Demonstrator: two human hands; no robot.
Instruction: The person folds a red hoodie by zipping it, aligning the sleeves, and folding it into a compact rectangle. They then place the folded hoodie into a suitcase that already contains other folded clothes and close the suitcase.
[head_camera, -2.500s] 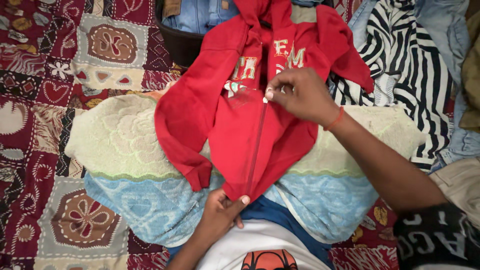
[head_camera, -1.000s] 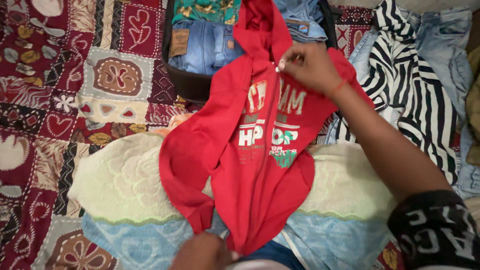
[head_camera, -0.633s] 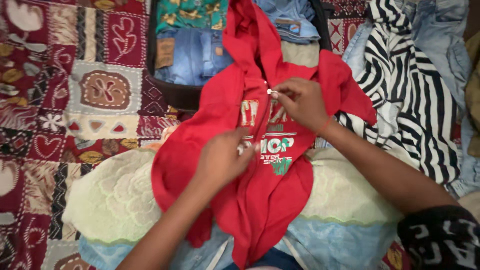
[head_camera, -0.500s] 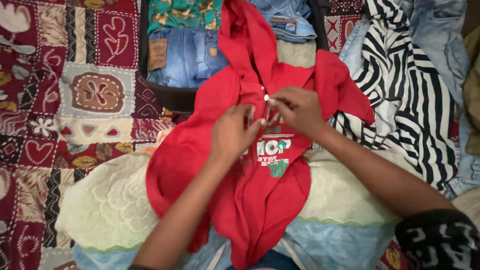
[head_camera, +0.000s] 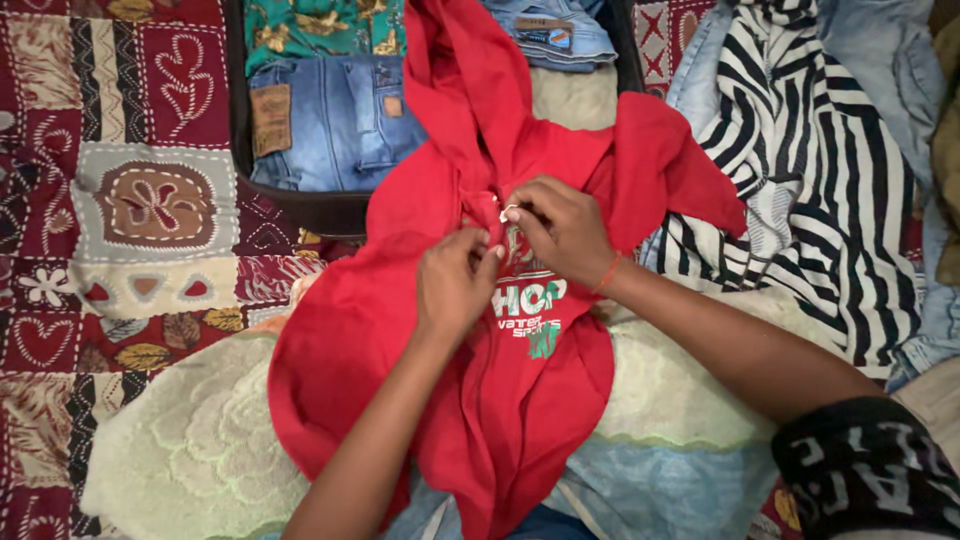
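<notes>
While the red hoodie (head_camera: 470, 330) lies front-up on a towel (head_camera: 200, 440), right hand (head_camera: 560, 230) pinches its zip pull (head_camera: 506, 211); left hand (head_camera: 455, 285) grips the cloth just below. Risk: slack fabric near the collar could snag the zip.

Folded jeans (head_camera: 330, 120) in dark suitcase (head_camera: 300, 208); striped garment (head_camera: 820, 180) at right; patchwork quilt (head_camera: 120, 200) beneath towel (head_camera: 190, 450).

I'm looking at a home: a patchwork quilt (head_camera: 120, 200) fills the left, an open suitcase (head_camera: 300, 205) of folded jeans (head_camera: 330, 120) sits at top.
</notes>
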